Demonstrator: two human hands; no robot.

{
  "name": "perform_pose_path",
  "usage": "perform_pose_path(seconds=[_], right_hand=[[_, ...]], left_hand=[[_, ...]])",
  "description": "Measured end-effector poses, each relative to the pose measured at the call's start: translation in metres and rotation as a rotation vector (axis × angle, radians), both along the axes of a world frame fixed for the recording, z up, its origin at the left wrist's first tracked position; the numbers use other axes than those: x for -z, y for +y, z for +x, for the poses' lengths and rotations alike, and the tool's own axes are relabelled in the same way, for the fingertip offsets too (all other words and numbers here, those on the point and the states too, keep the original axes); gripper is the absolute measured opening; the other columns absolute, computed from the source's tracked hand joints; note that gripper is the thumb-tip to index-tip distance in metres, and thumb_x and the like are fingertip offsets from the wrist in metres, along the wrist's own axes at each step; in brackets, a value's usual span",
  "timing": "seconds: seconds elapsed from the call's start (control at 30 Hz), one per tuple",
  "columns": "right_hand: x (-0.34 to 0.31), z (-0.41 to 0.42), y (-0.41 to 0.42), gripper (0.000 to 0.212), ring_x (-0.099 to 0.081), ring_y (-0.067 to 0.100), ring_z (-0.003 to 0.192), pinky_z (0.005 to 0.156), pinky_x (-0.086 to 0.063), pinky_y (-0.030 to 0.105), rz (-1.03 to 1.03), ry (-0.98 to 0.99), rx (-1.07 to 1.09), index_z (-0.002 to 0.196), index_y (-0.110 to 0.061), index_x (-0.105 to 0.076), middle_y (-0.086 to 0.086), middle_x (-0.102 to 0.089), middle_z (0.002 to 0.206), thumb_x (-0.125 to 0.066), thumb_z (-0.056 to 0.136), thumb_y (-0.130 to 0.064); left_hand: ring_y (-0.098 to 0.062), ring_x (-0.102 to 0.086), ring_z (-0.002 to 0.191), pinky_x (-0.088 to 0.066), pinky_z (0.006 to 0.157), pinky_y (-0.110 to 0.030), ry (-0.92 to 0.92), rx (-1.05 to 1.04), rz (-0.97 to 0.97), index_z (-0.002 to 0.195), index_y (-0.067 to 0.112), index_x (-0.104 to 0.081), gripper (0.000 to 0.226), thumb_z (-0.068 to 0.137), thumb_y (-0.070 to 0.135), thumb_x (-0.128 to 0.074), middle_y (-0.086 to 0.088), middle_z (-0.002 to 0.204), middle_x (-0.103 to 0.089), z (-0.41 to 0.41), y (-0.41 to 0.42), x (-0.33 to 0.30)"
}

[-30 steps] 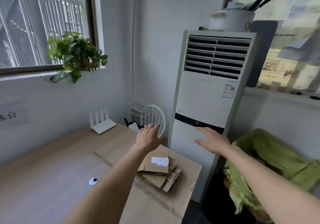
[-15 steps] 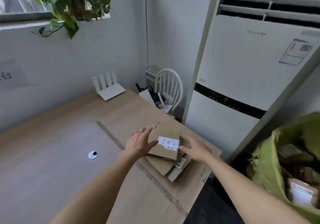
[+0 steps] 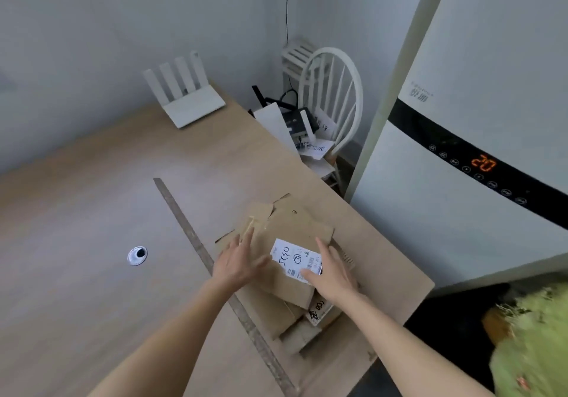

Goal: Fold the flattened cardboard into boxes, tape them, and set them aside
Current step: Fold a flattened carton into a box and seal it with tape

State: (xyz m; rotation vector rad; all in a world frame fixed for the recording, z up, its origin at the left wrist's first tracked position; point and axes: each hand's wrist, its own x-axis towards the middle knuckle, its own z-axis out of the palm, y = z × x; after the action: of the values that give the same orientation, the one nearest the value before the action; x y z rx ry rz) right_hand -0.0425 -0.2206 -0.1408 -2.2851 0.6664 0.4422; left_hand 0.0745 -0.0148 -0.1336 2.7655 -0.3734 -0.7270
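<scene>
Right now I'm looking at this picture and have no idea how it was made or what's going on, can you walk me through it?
There is no machine here. A person wears a wide-angle camera on the head, so you look forward and down along their two bare arms. That lens bends the room's edges.

In front is a wooden table. On its right end lies a stack of flattened cardboard, the top sheet carrying a white shipping label. The left hand and the right hand both lie on that top sheet with fingers straight; nothing is lifted or gripped yet.

Farther back sits a white router. Beside the table stand a white chair and a tall air conditioner.
</scene>
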Motion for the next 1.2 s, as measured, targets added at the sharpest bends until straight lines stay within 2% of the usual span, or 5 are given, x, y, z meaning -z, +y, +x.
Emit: perform_pose_path(seconds=[0.37, 0.5, 0.77, 1.0, 1.2], right_hand=[[0.027, 0.012, -0.026, 0.088, -0.040, 0.016, 0.139, 0.109, -0.041, 0.039, 0.061, -0.065, -0.064, 0.155, -0.044, -0.016, -0.009, -0.036, 0.151, -0.071, 0.086, -0.039], [0.016, 0.016, -0.017, 0.088, -0.043, 0.014, 0.137, 0.106, -0.043, 0.040, 0.066, -0.116, -0.014, 0.153, -0.049, -0.014, -0.012, -0.036, 0.151, -0.069, 0.084, -0.051], [-0.035, 0.017, 0.032, 0.098, -0.044, 0.021, 0.138, 0.106, -0.048, 0.048, 0.166, -0.271, -0.034, 0.151, -0.060, 0.003, -0.007, -0.035, 0.159, -0.070, 0.085, -0.056], [-0.082, -0.008, 0.113, 0.105, -0.044, 0.023, 0.140, 0.108, -0.042, 0.049, 0.223, -0.392, -0.111, 0.141, -0.073, 0.009, -0.008, -0.031, 0.163, -0.072, 0.074, -0.072], [-0.098, -0.057, 0.169, 0.069, -0.063, 0.010, 0.104, 0.081, -0.052, 0.032, 0.206, -0.378, -0.320, 0.127, -0.069, -0.030, -0.023, -0.060, 0.124, -0.077, 0.079, -0.054]], left_hand=[[-0.029, -0.048, 0.125, -0.042, 0.083, -0.040, 0.099, -0.172, -0.020, 0.151, 0.047, -0.020, 0.111, 0.058, 0.090, -0.061, -0.008, 0.137, -0.040, 0.028, -0.009, 0.041], [-0.030, -0.044, 0.130, -0.045, 0.098, -0.044, 0.123, -0.289, -0.152, 0.149, 0.049, -0.021, 0.123, 0.042, 0.094, -0.061, -0.006, 0.131, -0.040, 0.019, -0.003, 0.034], [-0.026, -0.053, 0.128, -0.046, 0.104, -0.042, 0.102, -0.332, -0.478, 0.150, 0.061, -0.003, 0.130, 0.045, 0.079, -0.078, -0.005, 0.146, -0.049, -0.020, 0.064, -0.030], [-0.024, -0.057, 0.119, -0.049, 0.102, -0.048, -0.067, -0.333, -0.652, 0.148, 0.066, -0.002, 0.135, 0.048, 0.053, -0.092, -0.004, 0.132, -0.055, -0.098, 0.156, -0.088], [-0.025, -0.053, 0.110, -0.049, 0.096, -0.045, -0.178, -0.367, -0.587, 0.145, 0.070, 0.004, 0.133, 0.058, 0.042, -0.093, 0.000, 0.119, -0.045, -0.187, 0.228, -0.099]])
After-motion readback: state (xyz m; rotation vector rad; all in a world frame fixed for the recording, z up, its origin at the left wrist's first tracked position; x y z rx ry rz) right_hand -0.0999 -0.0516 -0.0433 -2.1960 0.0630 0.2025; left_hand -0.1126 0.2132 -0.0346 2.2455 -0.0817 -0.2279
